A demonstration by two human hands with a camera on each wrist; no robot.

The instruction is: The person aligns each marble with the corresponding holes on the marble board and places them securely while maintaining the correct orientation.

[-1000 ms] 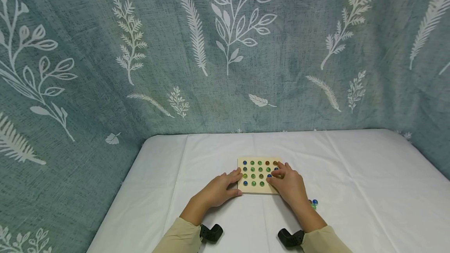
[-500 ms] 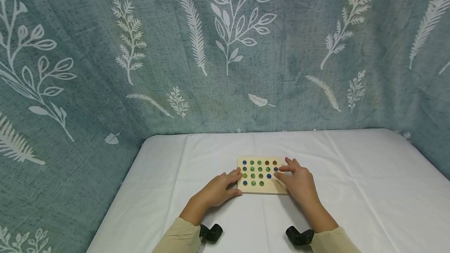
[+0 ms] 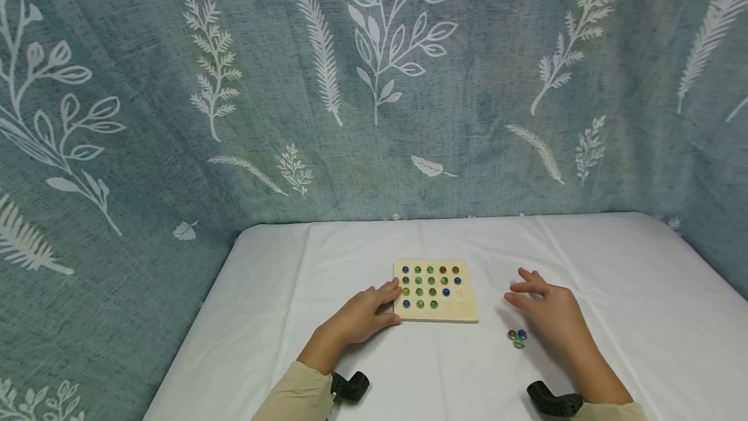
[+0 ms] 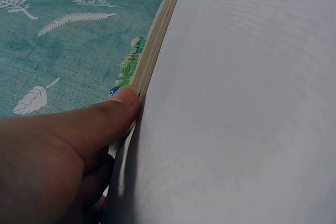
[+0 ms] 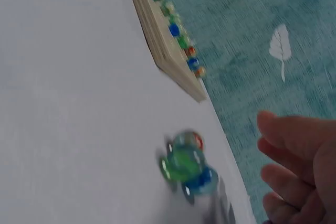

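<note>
A pale wooden board point(image 3: 456, 314) lies on the white cloth, with several glass marbles point(image 3: 431, 280) in rows of hollows. Bare hollows show at its front right corner. My left hand point(image 3: 365, 316) rests against the board's left side, fingers on the edge and thumb point(image 4: 123, 98) at the near corner. To the right of the board, my right hand point(image 3: 552, 310) hovers with its fingers loosely bent and nothing visible between them. Just below its fingertips sit three loose marbles: one brown point(image 3: 511, 334), one blue point(image 3: 522, 334) and one green point(image 3: 519, 344).
White cloth point(image 3: 327, 258) covers the table. Behind it hangs a blue-green curtain point(image 3: 491, 167) with white leaf prints. Black wrist devices point(image 3: 350, 387) sit at both sleeves.
My right hand has left the board's right part and moved right, bringing the loose marbles and bare hollows into full view. My left hand has stayed at the board.
</note>
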